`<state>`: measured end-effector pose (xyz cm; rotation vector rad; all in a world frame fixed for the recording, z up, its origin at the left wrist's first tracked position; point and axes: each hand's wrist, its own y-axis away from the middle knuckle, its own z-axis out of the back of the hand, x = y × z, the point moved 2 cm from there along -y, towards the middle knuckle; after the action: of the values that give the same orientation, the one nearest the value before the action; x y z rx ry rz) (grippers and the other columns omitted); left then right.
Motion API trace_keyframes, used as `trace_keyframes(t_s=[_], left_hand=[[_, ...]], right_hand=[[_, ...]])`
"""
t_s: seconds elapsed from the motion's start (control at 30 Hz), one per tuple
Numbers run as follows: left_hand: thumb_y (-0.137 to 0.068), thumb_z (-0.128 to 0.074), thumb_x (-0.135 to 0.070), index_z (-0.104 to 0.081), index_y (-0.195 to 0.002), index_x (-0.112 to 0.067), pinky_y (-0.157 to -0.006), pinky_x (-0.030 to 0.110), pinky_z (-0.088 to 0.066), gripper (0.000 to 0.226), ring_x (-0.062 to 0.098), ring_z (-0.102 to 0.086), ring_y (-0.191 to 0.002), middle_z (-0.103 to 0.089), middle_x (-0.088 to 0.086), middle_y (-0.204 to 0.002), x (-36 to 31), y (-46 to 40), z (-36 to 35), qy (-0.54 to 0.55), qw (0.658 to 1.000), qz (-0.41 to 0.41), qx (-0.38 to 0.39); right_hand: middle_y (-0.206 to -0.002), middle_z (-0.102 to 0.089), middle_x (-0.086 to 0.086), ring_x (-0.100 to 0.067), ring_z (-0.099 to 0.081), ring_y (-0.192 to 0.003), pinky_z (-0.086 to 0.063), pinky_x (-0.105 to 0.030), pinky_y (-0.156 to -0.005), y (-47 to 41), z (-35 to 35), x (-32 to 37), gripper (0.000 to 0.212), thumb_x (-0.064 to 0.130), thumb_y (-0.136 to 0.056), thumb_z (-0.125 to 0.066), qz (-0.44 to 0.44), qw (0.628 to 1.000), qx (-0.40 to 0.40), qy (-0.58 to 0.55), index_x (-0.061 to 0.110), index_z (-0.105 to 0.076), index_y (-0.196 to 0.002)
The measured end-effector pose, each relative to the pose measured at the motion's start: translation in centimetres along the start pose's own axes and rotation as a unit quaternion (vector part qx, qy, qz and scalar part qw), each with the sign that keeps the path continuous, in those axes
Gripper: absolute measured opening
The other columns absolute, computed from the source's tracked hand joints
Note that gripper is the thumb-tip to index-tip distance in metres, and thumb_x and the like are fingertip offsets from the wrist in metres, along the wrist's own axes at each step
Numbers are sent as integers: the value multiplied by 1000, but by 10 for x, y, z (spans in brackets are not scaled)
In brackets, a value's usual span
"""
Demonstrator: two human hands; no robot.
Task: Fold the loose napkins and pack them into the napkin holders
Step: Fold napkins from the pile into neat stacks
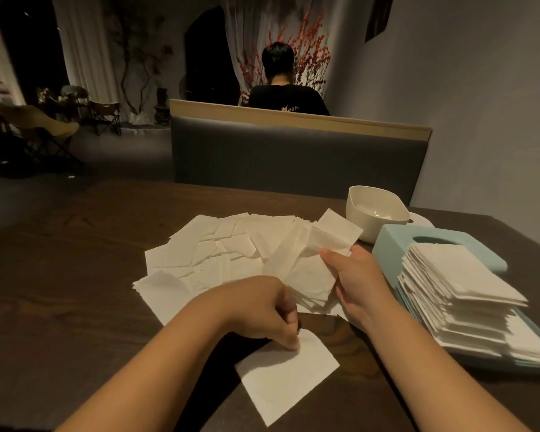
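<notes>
left hand (pixel 262 310) pinches corner of single napkin (pixel 286 374) flat on bench (pixel 60 275) | right hand (pixel 353 275) grips napkin (pixel 334 236) lifted from loose napkin pile (pixel 225 254) | folded napkin stack (pixel 459 294) on teal napkin holder (pixel 387 244), right | white bowl (pixel 374 210) behind

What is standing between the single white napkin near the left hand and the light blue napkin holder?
The right hand and forearm lie across that path, gripping loose napkins. A stack of folded white napkins already covers the light blue plastic napkin holder.
</notes>
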<state>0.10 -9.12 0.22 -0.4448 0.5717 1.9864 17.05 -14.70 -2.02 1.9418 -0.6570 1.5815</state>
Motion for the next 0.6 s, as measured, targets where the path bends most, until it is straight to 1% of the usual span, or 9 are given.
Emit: trace_keyframes(t_s=[0.07,0.1,0.17,0.2,0.3,0.4,0.47,0.53,0.6], left_hand=[[-91,-65,-21,-66,-79,-22,-73,19,-49,13,5,-59,-74,-61,-14,-74,1,4,8,100,993,-59,3],[-93,-64,-17,-64,-80,-22,-70,19,-48,14,4,-58,-72,-61,-12,-75,2,6,14,187,979,-83,-17],[-93,-65,-13,-63,-85,-18,-64,22,-50,10,9,-60,-69,-64,-3,-77,3,7,23,345,926,-108,-110],[-93,-67,-13,-62,-88,-17,-62,23,-51,8,11,-61,-66,-65,-1,-74,4,5,25,374,905,-107,-175],[-89,-73,-17,-60,-98,-24,-64,21,-56,17,10,-68,-69,-71,-5,-78,2,-4,24,326,891,-51,-311],[-85,-78,-21,-58,-99,-30,-69,26,-61,26,11,-68,-75,-70,-5,-85,7,-11,19,262,908,-34,-326],[-82,-81,-23,-59,-99,-32,-74,32,-62,30,11,-66,-78,-69,-5,-84,11,-13,18,224,920,-30,-321],[-81,-82,-24,-58,-101,-34,-75,33,-62,33,12,-67,-79,-69,-5,-83,13,-14,19,220,921,-32,-319],[-81,-82,-22,-58,-102,-36,-71,28,-62,35,11,-67,-77,-69,-6,-81,14,-13,19,231,922,-41,-309]], right_hand=[[-115,-71,-7,-27,-67,-107,-54,-49,-95,1,0,2,32,6,-93,-64,-15,1000,7,0,16,-62,-123],[-111,-72,-8,-28,-68,-104,-56,-50,-91,3,0,4,29,4,-93,-63,-23,1000,17,7,15,-62,-120],[-105,-74,-11,-32,-70,-99,-56,-53,-89,6,-3,6,26,4,-92,-62,-40,998,48,18,14,-65,-116],[-103,-75,-11,-33,-71,-98,-56,-54,-89,8,-5,6,23,6,-94,-59,-49,997,62,26,15,-67,-114],[-106,-75,-10,-30,-71,-100,-54,-53,-94,10,-10,4,22,23,-103,-48,-74,995,71,12,20,-65,-116],[-117,-71,-15,-33,-69,-108,-47,-54,-103,12,-15,4,45,51,-102,-37,-111,978,131,-115,19,-56,-127],[-120,-70,-15,-33,-68,-109,-47,-53,-104,13,-16,4,55,59,-93,-43,-114,973,163,-118,20,-52,-130],[-118,-71,-13,-32,-69,-107,-50,-51,-101,15,-15,4,57,52,-83,-58,-100,976,174,-86,19,-54,-130],[-109,-75,-11,-30,-72,-100,-57,-45,-89,19,-14,6,41,33,-86,-66,-69,982,177,-18,15,-62,-121]])
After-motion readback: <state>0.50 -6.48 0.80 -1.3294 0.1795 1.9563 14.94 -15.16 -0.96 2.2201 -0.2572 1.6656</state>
